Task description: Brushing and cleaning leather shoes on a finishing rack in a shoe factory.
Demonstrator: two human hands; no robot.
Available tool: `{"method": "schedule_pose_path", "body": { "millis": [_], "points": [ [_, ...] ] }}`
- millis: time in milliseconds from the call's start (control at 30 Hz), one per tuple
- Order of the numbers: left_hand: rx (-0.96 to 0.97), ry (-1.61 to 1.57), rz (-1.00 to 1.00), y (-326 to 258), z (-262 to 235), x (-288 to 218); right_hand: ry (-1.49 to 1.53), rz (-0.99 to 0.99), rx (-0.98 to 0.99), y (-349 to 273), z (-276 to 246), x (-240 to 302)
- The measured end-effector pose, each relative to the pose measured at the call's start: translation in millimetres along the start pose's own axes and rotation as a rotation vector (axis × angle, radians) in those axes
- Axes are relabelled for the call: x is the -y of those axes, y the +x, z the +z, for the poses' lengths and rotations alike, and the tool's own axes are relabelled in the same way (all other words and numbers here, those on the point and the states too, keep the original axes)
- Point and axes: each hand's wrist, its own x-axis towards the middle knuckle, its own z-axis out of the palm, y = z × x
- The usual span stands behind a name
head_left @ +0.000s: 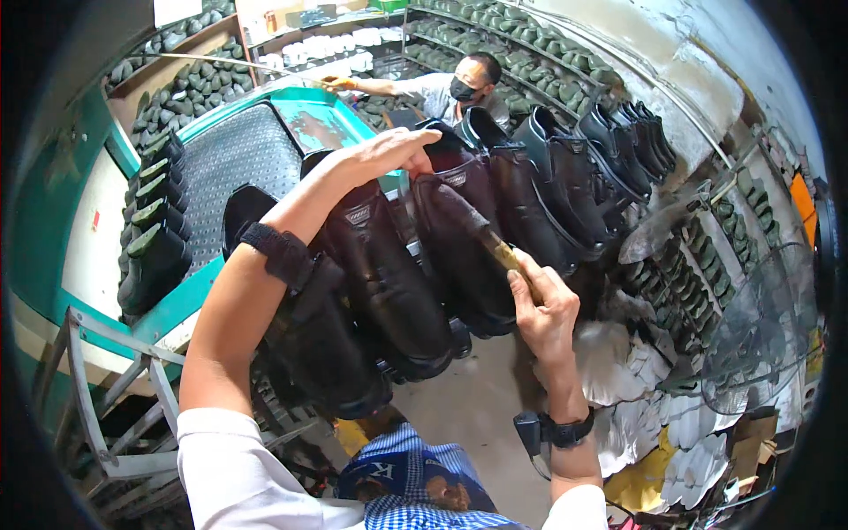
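Note:
A row of black shoes stands across the middle, toes toward me. My left hand (393,152) reaches over the row, its fingers curled at the upper edge of one black shoe (464,278). My right hand (545,305) is closed around the wooden handle of a brush (501,251). The brush's dark head points up and left and lies against that shoe's upper, below my left fingers. Another black shoe (380,274) sits just to the left, under my left wrist.
Left is a green-edged conveyor (238,159) with dark shoes (152,269) along its side. Beyond it a masked person (481,88) stretches an arm over the conveyor. Shelves of shoe lasts (521,35) line the back. A metal frame (97,389) stands at lower left, a fan guard (764,327) at right.

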Motion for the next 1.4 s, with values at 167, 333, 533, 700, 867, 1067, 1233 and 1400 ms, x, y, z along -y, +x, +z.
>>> {"method": "schedule_pose_path", "body": {
  "millis": [167,333,533,700,867,1067,1233,1400],
  "points": [
    [-0.048,0.054,-0.006,5,1,3,-0.032,-0.054,-0.037,6,5,2],
    [-0.023,0.047,-0.024,3,1,1,-0.057,-0.032,-0.034,5,5,4],
    [0.028,0.052,-0.007,3,1,0,-0.042,0.033,-0.029,-8,-4,6],
    [-0.049,-0.045,-0.045,8,6,2,-0.063,-0.038,-0.041,11,10,19],
    [0.002,-0.056,-0.027,5,3,3,-0.004,0.074,-0.040,-16,-4,6],
    [-0.025,-0.073,-0.027,5,0,10,0.011,-0.020,-0.021,3,5,22],
    [0.015,0.033,0.005,3,4,-1,-0.015,0.065,0.063,-15,-9,11],
    [-0.085,0.036,0.017,10,10,8,0.060,0.107,0.050,-19,-16,8]
  ]
}}
